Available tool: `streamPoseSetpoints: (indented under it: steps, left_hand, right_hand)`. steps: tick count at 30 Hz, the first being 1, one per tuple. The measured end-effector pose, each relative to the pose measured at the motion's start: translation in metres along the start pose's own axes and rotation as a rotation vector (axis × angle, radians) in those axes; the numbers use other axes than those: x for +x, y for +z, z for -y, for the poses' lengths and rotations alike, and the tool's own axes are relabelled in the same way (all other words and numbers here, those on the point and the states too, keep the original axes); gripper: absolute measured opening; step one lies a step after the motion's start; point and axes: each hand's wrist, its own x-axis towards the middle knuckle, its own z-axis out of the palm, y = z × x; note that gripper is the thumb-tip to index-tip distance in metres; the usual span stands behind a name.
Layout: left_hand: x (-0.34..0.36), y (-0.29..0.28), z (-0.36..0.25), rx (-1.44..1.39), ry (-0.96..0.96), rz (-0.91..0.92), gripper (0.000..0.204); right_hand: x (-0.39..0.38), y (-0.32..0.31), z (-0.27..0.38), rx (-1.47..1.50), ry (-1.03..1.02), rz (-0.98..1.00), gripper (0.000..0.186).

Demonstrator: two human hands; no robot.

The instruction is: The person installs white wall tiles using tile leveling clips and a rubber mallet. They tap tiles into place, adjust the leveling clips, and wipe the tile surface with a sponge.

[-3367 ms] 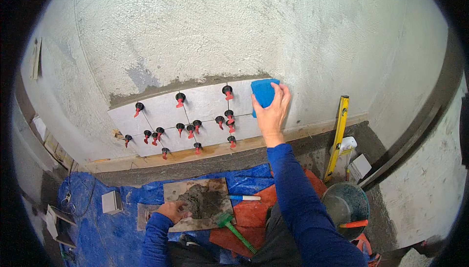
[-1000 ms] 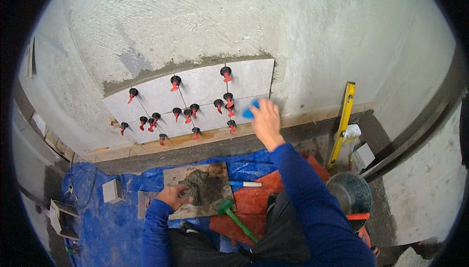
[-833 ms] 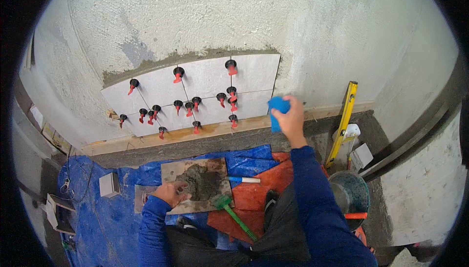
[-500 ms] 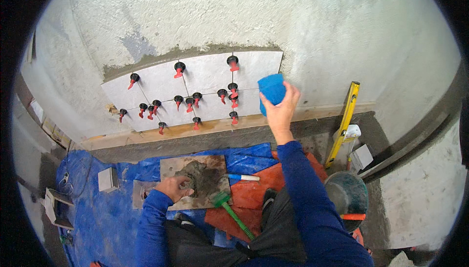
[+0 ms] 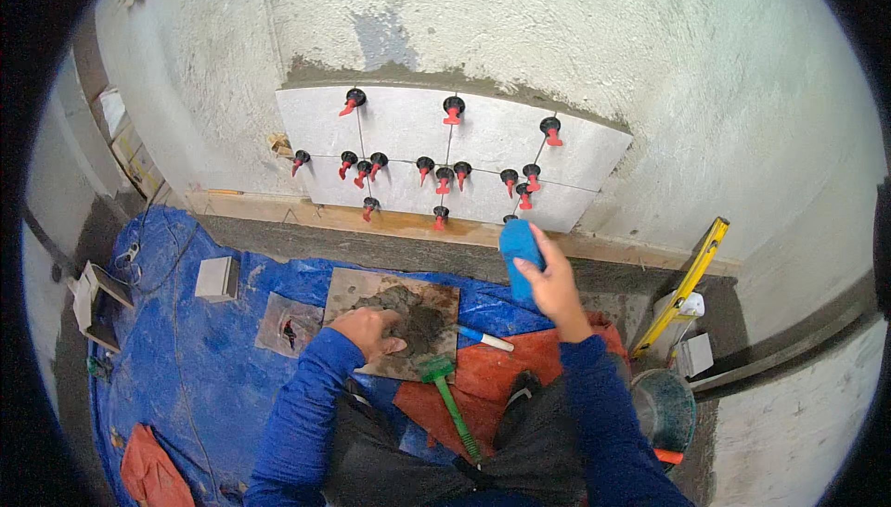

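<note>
My right hand [image 5: 557,295] grips a blue sponge [image 5: 520,261], held in front of the lower right part of the tiled wall. Pale tiles [image 5: 404,122] cover a low strip of that wall in two rows, with several black and red levelling clips [image 5: 445,179] in their joints. My left hand [image 5: 365,329] hovers empty beside a heap of grey mortar [image 5: 419,310], its fingers loosely bent and apart. The mortar lies on a flat board [image 5: 347,289]. Whether the left fingertips touch it, I cannot tell.
A green mallet [image 5: 450,405] and a white-and-blue handle [image 5: 486,338] lie near the board. A clear bag [image 5: 284,326] rests on the blue tarp [image 5: 200,349]. At right stand a yellow spirit level [image 5: 684,284] and a bucket [image 5: 682,414]. A wooden batten [image 5: 399,219] runs below the tiles.
My right hand has lowered with the sponge, from the tiles' right end to below their lower edge. The view has turned right, and my left hand stays by the mortar.
</note>
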Motion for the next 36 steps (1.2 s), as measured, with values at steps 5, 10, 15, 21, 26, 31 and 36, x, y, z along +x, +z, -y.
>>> streamPoseSetpoints:
  steps: [5, 10, 15, 21, 26, 31, 36]
  left_hand:
    - [0.010, -0.015, -0.043, -0.171, 0.123, -0.208, 0.051]
    - [0.018, -0.005, -0.065, -0.616, 0.092, -0.406, 0.045]
    - [0.002, 0.016, -0.048, -0.088, 0.034, -0.287, 0.046]
    - [-0.008, 0.016, -0.045, 0.014, 0.013, -0.238, 0.050]
    - [-0.009, 0.011, -0.048, 0.023, 0.061, -0.233, 0.048]
    - [-0.008, 0.012, -0.049, -0.006, 0.088, -0.250, 0.048]
    - [-0.004, 0.011, -0.048, 0.015, 0.050, -0.226, 0.047]
  right_hand:
    - [0.005, 0.061, 0.029, 0.109, 0.069, -0.349, 0.054]
    - [0.031, 0.111, 0.027, -0.002, -0.013, -0.563, 0.045]
    - [0.052, 0.125, 0.030, -0.133, -0.163, -0.640, 0.045]
    - [0.084, 0.126, 0.041, -0.191, -0.239, -0.686, 0.047]
    - [0.094, 0.128, 0.029, -0.307, -0.230, -0.639, 0.052]
    - [0.092, 0.129, 0.013, -0.343, -0.138, -0.573, 0.052]
    - [0.065, 0.120, 0.019, -0.313, -0.004, -0.408, 0.049]
